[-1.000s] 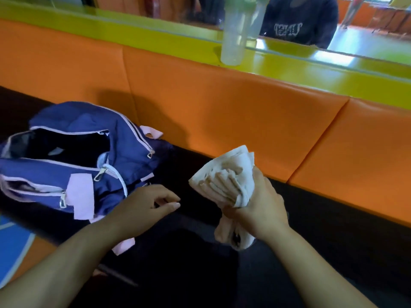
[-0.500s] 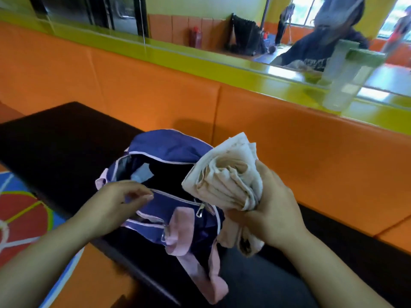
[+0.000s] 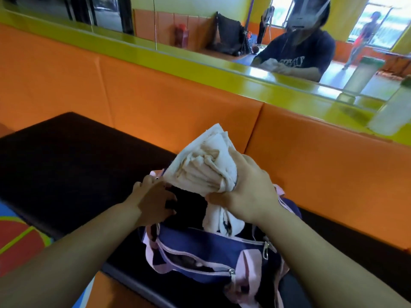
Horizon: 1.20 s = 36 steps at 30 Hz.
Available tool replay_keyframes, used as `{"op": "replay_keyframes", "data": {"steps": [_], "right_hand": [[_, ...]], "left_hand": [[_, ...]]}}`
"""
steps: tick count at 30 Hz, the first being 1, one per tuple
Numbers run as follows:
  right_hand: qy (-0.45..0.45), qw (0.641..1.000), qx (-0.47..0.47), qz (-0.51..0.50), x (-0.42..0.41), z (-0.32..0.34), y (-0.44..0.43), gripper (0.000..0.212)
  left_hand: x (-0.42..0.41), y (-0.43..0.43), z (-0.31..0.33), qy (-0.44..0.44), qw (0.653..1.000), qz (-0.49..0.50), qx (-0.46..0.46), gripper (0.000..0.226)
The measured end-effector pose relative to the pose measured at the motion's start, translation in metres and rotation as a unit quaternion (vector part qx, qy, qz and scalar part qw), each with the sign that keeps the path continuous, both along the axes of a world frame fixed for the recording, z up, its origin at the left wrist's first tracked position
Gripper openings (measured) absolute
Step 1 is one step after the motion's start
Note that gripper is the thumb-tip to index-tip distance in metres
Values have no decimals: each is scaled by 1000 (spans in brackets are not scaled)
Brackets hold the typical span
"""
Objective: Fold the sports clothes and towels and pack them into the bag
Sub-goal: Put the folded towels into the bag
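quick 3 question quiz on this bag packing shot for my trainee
1. True or false: the right hand grips a white towel over the open bag.
2. Where is the left hand? A: at the bag's opening. B: raised overhead. C: out of view.
3. Fill in: the bag's straps and trim are ___.

Key: 1 true; 2 A; 3 pink.

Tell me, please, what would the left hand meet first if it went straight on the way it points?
Probably the white towel gripped by the right hand; depth is unclear, so the left hand might instead slip beneath it into the open bag.
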State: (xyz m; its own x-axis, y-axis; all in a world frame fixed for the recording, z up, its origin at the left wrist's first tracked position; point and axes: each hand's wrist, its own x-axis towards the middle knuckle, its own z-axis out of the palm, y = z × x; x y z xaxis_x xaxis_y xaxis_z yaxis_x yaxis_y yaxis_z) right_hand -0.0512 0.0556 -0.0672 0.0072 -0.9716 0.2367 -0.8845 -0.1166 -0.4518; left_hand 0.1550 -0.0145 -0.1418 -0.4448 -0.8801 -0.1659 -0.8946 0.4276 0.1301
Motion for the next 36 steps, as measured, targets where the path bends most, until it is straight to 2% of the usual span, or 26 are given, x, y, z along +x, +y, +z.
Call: {"op": "replay_keyframes", "data": {"steps": [5, 10, 13, 16, 19, 21, 24, 26, 29, 32, 36], "right_hand": [[82, 996, 36, -30, -1, -16, -9, 86], [199, 978, 45, -43, -6, -28, -8, 90], [291, 957, -16, 2, 3, -37, -10, 85], [369, 925, -31, 81, 17, -45, -18, 90], [423, 897, 24, 126, 36, -41, -28, 89], [460, 869, 100, 151, 50, -34, -37, 80], [502, 833, 171, 159, 69, -31, -57, 61], [510, 828, 180, 148, 78, -38, -68, 62], [532, 820, 144, 155, 80, -49, -72, 80], [550, 811, 110, 167, 69, -53, -62, 98], [483, 846, 113, 193, 48, -34, -50, 112]], "left_hand": [[15, -22, 1, -21, 999, 3, 31, 43], [21, -32, 5, 36, 996, -2, 82, 72], [22, -36, 9, 66, 992, 6, 104, 81], [26, -39, 12, 104, 987, 6, 124, 82], [25, -38, 14, 137, 983, -25, 122, 74], [25, -38, 15, 160, 979, -31, 119, 79], [23, -38, 20, 195, 974, -41, 110, 70], [23, -38, 22, 201, 973, -41, 108, 68], [27, -37, 20, 210, 970, -39, 116, 63], [31, -38, 16, 219, 967, -37, 126, 71], [30, -40, 10, 222, 966, -33, 129, 79]]}}
